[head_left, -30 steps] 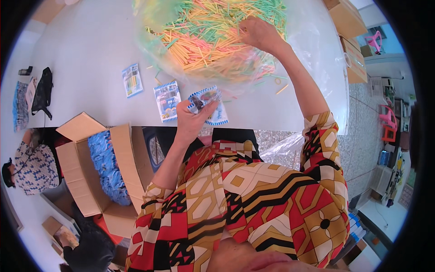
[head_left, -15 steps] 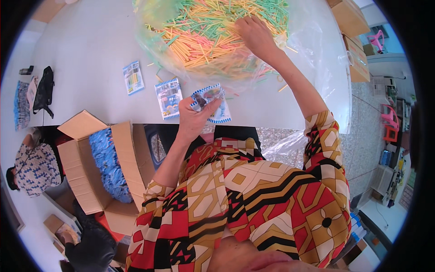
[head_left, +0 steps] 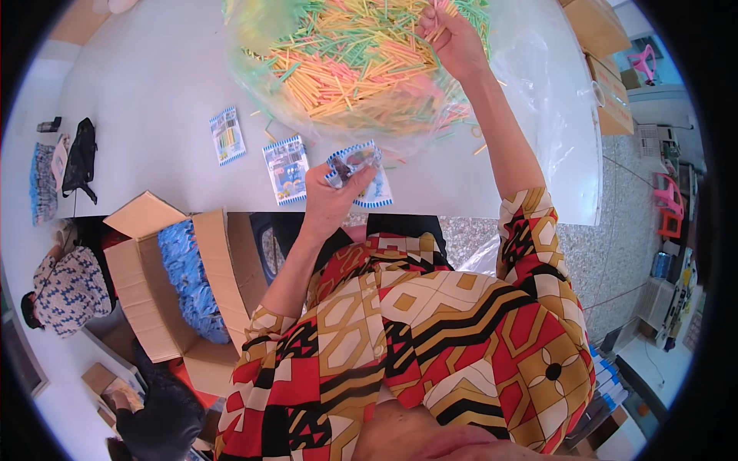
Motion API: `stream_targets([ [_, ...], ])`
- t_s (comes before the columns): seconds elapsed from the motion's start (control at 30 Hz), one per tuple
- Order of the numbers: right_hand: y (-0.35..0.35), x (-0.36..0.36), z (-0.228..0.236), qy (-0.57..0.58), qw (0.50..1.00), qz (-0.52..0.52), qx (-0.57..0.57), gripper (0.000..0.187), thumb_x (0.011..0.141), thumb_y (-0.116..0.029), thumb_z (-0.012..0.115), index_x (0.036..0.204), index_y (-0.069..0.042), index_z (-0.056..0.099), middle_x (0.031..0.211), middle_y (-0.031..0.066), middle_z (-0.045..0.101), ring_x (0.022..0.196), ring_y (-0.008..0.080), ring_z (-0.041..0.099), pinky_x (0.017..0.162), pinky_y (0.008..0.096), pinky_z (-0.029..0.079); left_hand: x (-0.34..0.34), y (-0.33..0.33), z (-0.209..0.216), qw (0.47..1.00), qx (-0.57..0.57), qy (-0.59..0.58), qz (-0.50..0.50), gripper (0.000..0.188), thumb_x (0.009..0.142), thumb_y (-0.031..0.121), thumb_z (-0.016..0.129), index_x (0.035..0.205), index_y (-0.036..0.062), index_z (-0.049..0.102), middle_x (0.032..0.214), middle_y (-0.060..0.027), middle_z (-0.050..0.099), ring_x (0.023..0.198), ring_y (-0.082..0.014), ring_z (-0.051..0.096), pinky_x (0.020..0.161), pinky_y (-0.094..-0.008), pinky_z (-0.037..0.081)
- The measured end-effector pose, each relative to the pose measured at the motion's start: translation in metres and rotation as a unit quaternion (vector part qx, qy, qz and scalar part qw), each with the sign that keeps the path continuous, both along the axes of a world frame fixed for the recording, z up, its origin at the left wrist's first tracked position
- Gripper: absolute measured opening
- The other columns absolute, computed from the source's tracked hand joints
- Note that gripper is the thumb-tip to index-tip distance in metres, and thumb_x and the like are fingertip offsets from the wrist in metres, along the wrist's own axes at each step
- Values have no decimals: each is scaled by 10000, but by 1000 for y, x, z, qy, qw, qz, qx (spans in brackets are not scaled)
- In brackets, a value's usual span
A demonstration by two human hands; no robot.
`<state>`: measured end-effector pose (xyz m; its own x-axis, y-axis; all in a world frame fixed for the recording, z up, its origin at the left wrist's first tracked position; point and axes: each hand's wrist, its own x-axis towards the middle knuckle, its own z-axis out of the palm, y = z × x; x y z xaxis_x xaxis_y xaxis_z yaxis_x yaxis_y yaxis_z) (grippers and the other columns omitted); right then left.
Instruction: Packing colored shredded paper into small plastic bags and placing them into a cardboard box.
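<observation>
Near the table's front edge, my left hand is closed on a small blue-and-white plastic packet, the thumb across it. My right hand is over the far right of a big heap of thin pastel sticks, yellow, pink and green. Between its pinched fingers a few sticks show. The heap lies in a spread-open clear plastic bag. Just left of my left hand lies one similar packet; farther left is another packet with sticks visible inside.
Left of my lap stands an open cardboard box full of blue packets. A black bag lies on the table's left end. Cartons stand at the far right. Two people sit or work at the left.
My right hand has moved up and a little right over the heap, and sticks now show between its fingers. My left hand keeps the packet in nearly the same place.
</observation>
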<state>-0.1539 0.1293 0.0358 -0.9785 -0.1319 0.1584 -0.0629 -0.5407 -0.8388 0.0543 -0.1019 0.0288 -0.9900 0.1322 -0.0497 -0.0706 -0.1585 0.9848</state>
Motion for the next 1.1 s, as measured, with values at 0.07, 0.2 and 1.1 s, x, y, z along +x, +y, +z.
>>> stream_targets([
  [0.07,0,3,0,-67,987,46,-138,172,967,-250,446,931,-95,511,775,-10,525,669,90,525,608,234,438,0,2,1,1000,-8,-3,-2,181,827,65,663,985,-23,662,797,0,649,686,-26,537,598,-187,437],
  [0.2,3,14,-16,-44,966,163,-196,127,968,-214,436,985,-98,485,789,-13,523,670,78,524,620,226,450,-2,4,2,1000,-12,-6,-8,181,828,56,656,990,-25,659,804,-8,652,693,-29,542,601,-191,440],
  [1.1,-17,156,-2,-34,998,-41,-13,128,971,-183,421,1018,-89,494,692,-16,422,631,108,465,867,341,452,1,16,-3,996,-77,38,-40,143,783,21,673,918,-23,654,669,23,580,596,-26,462,526,-197,391],
])
